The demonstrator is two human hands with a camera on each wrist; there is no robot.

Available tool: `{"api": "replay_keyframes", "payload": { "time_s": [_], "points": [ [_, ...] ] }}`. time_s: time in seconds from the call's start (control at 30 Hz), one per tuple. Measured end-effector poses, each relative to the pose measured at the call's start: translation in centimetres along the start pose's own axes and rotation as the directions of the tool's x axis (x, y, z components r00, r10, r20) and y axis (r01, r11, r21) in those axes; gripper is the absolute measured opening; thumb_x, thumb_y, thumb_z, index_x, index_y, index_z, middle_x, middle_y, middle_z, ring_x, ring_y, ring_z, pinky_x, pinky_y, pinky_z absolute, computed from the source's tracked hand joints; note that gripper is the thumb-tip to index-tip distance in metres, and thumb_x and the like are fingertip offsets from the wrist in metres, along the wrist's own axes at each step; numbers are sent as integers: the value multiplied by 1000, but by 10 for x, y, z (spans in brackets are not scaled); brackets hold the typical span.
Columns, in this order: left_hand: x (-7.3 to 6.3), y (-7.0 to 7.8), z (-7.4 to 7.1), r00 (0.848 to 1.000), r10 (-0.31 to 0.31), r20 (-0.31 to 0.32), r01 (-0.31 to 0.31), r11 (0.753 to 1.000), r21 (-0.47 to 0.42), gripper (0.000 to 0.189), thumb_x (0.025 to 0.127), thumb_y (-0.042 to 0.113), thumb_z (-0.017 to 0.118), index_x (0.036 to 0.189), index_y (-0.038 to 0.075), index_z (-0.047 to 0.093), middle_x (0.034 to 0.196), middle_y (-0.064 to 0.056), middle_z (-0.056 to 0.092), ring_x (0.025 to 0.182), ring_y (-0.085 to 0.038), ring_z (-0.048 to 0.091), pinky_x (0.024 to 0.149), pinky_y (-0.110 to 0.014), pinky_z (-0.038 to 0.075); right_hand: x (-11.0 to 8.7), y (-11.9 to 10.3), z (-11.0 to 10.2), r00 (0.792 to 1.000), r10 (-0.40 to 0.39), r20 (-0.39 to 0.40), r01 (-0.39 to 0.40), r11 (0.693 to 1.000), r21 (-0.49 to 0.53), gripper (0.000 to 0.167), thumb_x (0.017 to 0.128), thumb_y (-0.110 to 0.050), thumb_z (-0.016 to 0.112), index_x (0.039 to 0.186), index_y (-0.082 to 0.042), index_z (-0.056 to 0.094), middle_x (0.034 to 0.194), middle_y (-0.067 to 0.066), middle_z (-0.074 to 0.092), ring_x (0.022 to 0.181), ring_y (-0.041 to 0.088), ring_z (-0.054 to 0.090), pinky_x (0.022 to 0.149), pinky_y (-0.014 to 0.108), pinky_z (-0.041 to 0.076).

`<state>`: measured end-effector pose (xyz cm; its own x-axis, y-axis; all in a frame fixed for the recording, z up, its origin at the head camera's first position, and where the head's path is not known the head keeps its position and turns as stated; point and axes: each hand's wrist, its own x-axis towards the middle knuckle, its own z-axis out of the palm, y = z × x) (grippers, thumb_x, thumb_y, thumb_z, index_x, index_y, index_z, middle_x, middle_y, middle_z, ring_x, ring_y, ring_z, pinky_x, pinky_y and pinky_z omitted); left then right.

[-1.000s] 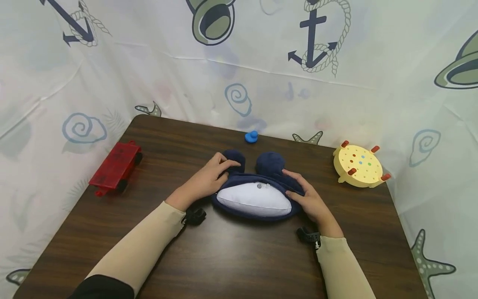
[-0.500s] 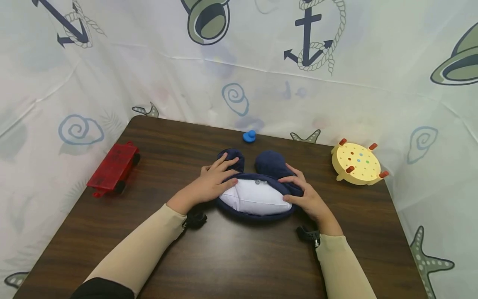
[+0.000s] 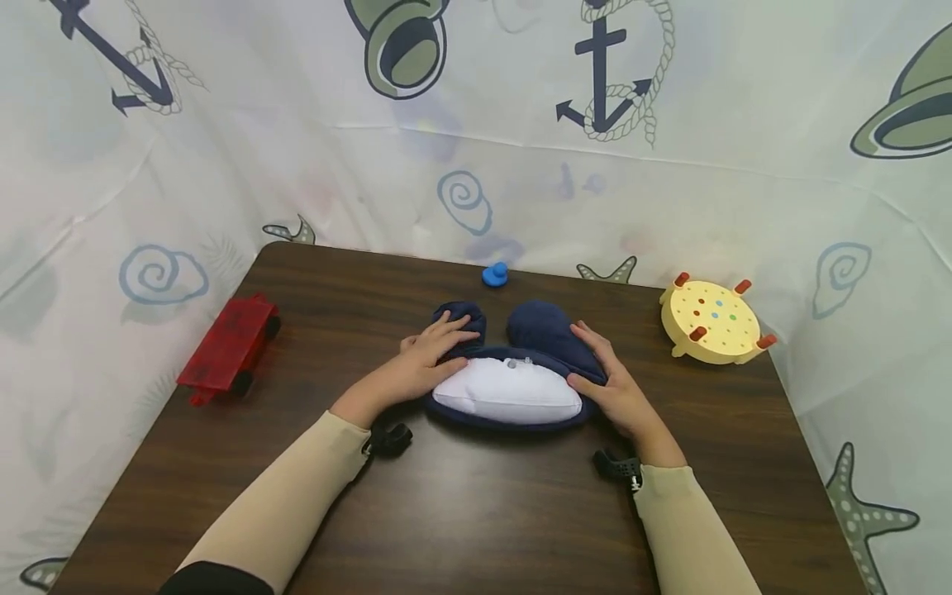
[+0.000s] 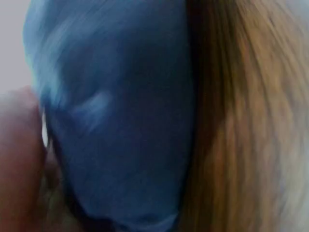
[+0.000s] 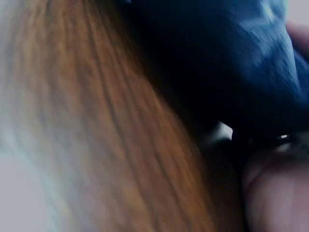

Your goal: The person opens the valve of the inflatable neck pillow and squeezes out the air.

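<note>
A navy plush toy with a white panel lies mid-table in the head view. Two rounded lobes stick out at its far side, and a small zipper pull shows at the panel's top edge. My left hand holds its left end, fingers spread over the left lobe and thumb at the panel. My right hand grips the right end, thumb at the panel's corner and fingers along the outer side. Navy cloth fills much of the left wrist view. In the right wrist view, blurred navy cloth is above a fingertip.
On the brown table, a red wheeled cart stands at the left edge. A small blue knobbed piece sits at the back edge. A round yellow toy with red-tipped legs lies upside down at right. A printed curtain hangs behind.
My left hand has spread from the left lobe onto the white panel's edge. My right fingers have shifted to the outer side. The panel wrinkled, then smoothed out.
</note>
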<state>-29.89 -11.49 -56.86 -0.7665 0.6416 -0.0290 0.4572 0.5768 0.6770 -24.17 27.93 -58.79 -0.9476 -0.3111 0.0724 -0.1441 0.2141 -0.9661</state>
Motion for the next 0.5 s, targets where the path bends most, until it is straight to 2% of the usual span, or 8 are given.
{"api": "replay_keyframes", "payload": {
  "time_s": [0.07, 0.13, 0.2, 0.27, 0.33, 0.4, 0.5],
  "points": [
    [-2, 1, 3, 999, -7, 36, 6, 999, 41, 92, 101, 65, 68, 175, 36, 22, 186, 4, -7, 170, -34, -20, 124, -82, 1, -1, 2, -3, 999, -31, 24, 30, 999, 43, 89, 97, -19, 84, 171, -29, 36, 185, 5, 11, 172, 28, 5, 133, 67, 4],
    [-4, 3, 7, 998, -23, 66, 18, 996, 88, 122, 87, 71, 81, 177, 35, 6, 183, 1, -23, 166, -38, -29, 125, -81, -2, -1, 5, -5, 996, -53, 65, 50, 998, 47, 106, 88, -28, 94, 173, -29, 32, 186, 7, 7, 172, 30, 1, 132, 69, 2],
    [-4, 7, 11, 996, -44, 76, 34, 991, 130, 144, 75, 76, 88, 176, 32, -4, 181, -2, -28, 166, -40, -29, 125, -81, -2, 0, 5, -4, 994, -42, 99, 41, 999, 16, 120, 78, -31, 100, 174, -34, 27, 186, 4, 7, 171, 31, 2, 131, 71, 2],
    [-3, 11, 13, 995, -75, 62, 65, 985, 159, 156, 66, 79, 92, 176, 28, -7, 184, -5, -19, 170, -40, -17, 124, -80, 6, 0, 3, -3, 994, -15, 112, 19, 999, -34, 128, 73, -28, 103, 173, -39, 25, 185, -1, 10, 170, 32, 6, 130, 74, 4],
    [-1, 15, 13, 994, -102, 36, 94, 981, 167, 160, 62, 81, 93, 177, 23, -3, 186, -8, 1, 170, -41, 3, 121, -77, 17, 1, -1, -2, 994, 28, 106, -21, 998, -65, 125, 77, -15, 101, 172, -43, 26, 183, -6, 17, 168, 32, 15, 130, 73, 9],
    [2, 18, 12, 992, -123, -5, 122, 981, 148, 157, 61, 79, 94, 177, 19, 7, 182, -10, 21, 162, -42, 23, 119, -73, 26, 1, -5, -1, 994, 65, 89, -59, 996, -68, 115, 81, -14, 98, 170, -45, 31, 179, -8, 27, 165, 30, 26, 130, 70, 15],
    [5, 18, 9, 990, -127, -57, 132, 986, 98, 137, 65, 70, 97, 172, 15, 31, 170, -10, 45, 149, -39, 41, 121, -64, 37, 1, -6, 0, 994, 85, 73, -81, 995, -59, 100, 88, -15, 93, 167, -43, 38, 176, -7, 35, 161, 30, 35, 130, 64, 23]
  ]
}}
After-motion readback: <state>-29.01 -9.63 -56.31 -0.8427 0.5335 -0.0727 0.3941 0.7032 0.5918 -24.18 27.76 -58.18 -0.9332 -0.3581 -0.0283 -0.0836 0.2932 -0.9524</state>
